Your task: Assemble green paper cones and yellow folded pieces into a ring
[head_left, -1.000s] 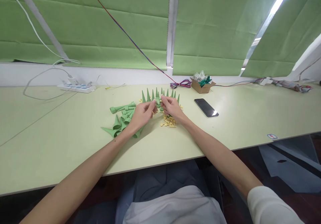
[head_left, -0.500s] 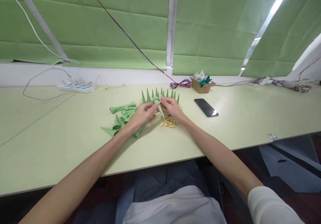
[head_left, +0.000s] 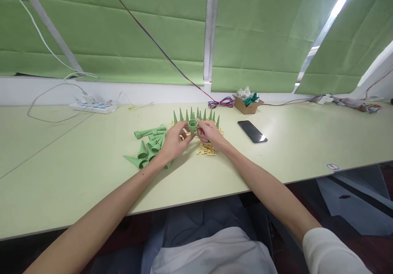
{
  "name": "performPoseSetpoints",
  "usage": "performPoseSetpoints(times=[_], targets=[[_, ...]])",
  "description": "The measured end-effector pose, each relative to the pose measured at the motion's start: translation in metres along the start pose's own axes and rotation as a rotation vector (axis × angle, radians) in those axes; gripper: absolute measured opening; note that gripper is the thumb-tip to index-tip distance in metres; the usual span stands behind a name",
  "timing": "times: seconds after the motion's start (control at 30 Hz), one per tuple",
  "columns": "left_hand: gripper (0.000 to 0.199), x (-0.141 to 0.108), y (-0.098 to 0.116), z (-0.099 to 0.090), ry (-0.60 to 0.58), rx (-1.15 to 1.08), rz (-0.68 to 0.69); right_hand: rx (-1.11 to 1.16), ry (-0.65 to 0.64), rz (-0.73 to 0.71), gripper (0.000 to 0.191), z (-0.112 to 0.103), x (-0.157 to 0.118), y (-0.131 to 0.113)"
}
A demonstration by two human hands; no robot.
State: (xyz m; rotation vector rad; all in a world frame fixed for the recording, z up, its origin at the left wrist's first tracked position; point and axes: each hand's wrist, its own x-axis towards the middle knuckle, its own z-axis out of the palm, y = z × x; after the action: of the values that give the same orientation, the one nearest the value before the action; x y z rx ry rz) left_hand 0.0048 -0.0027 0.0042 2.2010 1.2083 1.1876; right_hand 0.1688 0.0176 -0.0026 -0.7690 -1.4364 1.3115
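Observation:
My left hand (head_left: 177,142) has its thumb and fingers closed around a hollow green plastic spike (head_left: 193,125), whose ringed open end faces me. On its other side my right hand (head_left: 210,133) is pinched against the spike's wall. A small yellow valve piece showed at those right fingertips a moment ago; the fingers now hide it. Behind both hands several green spikes (head_left: 204,115) stand upright with yellow pieces at their bases. Loose green spikes (head_left: 143,150) lie heaped by my left wrist. A small pile of yellow valve pieces (head_left: 207,149) lies just below my right hand.
A black phone (head_left: 252,132) lies to the right. Farther back stand a cardboard box (head_left: 246,107) with plastic wrap and green material, and a coiled red-blue wire (head_left: 221,102). A white power strip (head_left: 95,107) with cables sits at the back left of the table (head_left: 276,151).
The spike has turned in my hands: its tip pointed down toward me before, and now its open end faces me. My left hand has shifted its grip around it.

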Motion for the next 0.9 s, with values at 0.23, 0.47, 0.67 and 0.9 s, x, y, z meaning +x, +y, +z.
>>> performPoseSetpoints(times=[0.23, 0.47, 0.67, 0.9], targets=[[0.021, 0.004, -0.003, 0.0, 0.025, -0.18, -0.234, 0.079, 0.002, -0.058, 0.059, 0.0, 0.0, -0.001], [0.032, 0.007, 0.011, -0.005, -0.097, -0.843, -0.522, 0.069, -0.025, -0.085, 0.056, -0.002, 0.001, 0.002], [0.038, 0.005, 0.011, -0.005, -0.164, -0.907, -0.487, 0.047, -0.108, -0.059, 0.053, -0.004, -0.002, 0.0], [0.04, 0.003, 0.008, -0.007, -0.145, -0.808, -0.383, -0.043, -0.117, -0.042, 0.054, -0.006, -0.004, -0.001]])
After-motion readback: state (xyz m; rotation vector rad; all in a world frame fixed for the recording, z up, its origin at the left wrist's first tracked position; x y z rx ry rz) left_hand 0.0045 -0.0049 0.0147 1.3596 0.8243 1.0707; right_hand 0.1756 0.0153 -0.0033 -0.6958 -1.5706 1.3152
